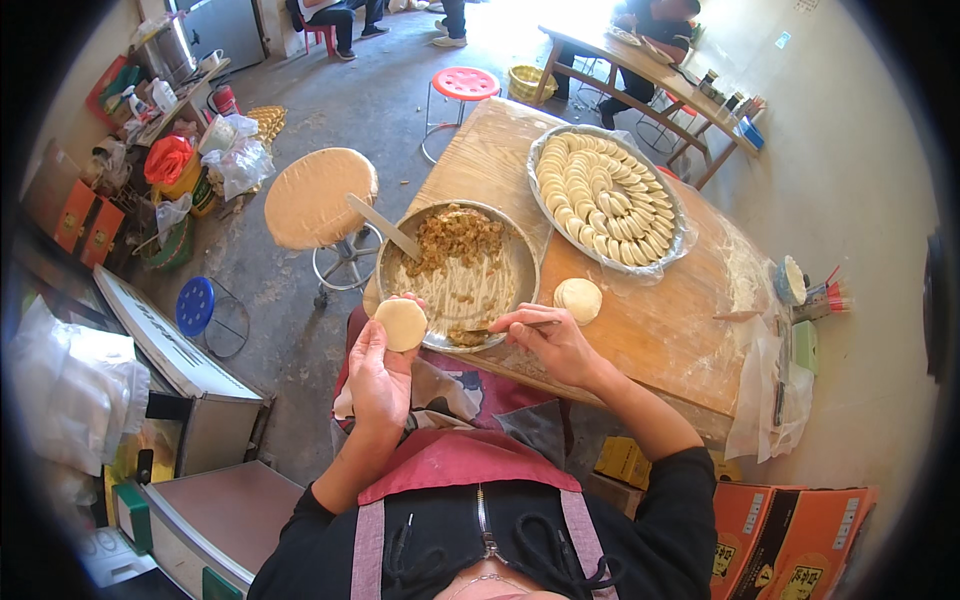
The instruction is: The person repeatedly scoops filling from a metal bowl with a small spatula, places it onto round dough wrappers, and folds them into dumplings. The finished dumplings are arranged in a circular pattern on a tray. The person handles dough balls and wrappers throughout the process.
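A round dough wrapper [401, 325] lies flat across the fingers of my left hand [381, 379], just left of the metal basin's near side. My right hand [551, 341] grips the handle of a spoon [525, 326], whose bowl carries some filling [469, 337] at the near rim of the basin [533, 262]. More chopped filling [459, 238] is heaped at the far side of that basin, with a flat spatula [386, 229] leaning over its left rim. Beside my right hand sits a stack of wrappers [578, 300]. Folded dumplings [600, 191] fill a large round tray [541, 196] farther back.
The wooden table [660, 322] has flour at its right. A padded swivel stool [322, 195], a red stool [465, 84] and a blue stool [195, 306] stand on the floor. A person [660, 45] sits at another table [630, 64]. Orange boxes [787, 532] are at lower right.
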`<state>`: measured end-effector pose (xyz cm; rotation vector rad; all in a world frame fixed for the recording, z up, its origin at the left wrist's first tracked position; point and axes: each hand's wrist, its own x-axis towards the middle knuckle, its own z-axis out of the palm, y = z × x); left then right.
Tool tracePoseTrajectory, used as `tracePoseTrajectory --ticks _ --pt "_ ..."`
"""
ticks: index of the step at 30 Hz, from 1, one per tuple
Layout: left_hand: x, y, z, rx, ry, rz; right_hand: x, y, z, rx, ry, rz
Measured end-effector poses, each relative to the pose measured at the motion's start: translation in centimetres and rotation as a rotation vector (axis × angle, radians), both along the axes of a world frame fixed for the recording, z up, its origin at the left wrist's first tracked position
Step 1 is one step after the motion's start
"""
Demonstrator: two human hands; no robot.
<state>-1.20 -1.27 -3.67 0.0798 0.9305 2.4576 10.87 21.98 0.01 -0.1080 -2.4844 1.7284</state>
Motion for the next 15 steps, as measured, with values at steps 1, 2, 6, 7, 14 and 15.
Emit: tracePoseTrajectory --ticks 1,2,6,7,14,15 --pt "0.0 0.1 -0.1 -0.007 0.002 0.011 -0.1 -0.1 -0.1 -0.084 -0.052 -0.035" --pt "-0.1 0.2 -0.3 -0.015 0.005 0.022 -0.3 -0.3 -0.1 -0.102 -0.082 -0.072" --pt "0.1 0.5 -0.6 0.0 0.01 0.039 -1.1 -0.2 0.0 -0.182 -0.186 -0.161" --pt "0.2 0.6 -0.6 -0.007 0.014 0.047 -1.3 -0.1 0.0 -0.204 -0.209 -0.17" --pt "1.4 1.8 -0.7 -0.073 0.196 0.143 -1.1 0.2 1.2 0.042 -0.007 0.031" --pt "1.6 2.0 -0.7 -0.087 0.216 0.158 -0.8 0.0 0.9 0.021 0.0 0.014"
